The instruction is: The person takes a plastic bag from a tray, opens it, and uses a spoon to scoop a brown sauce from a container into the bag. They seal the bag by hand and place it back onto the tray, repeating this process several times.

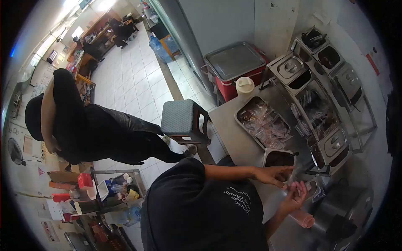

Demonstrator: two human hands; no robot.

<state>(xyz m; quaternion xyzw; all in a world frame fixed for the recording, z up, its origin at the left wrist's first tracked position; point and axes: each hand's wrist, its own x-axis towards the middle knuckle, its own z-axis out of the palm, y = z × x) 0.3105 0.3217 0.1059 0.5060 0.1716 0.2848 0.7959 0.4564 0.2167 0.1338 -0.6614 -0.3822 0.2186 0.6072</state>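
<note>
Head view: the left hand (272,175) is partly open, fingers extended towards a small, clear, thin plastic piece (295,175). The right hand (295,196) is half curled, fingertips at that piece's near end; exact grip cannot be told. A translucent pink plastic cup (302,218) lies tilted just near of the right hand. A rectangular steel tray (241,119) of clear packets lies farther off.

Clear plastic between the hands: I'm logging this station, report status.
Left hand, right hand at clear plastic. Grip unclear. Pink container near right wrist, possible snag.
</note>
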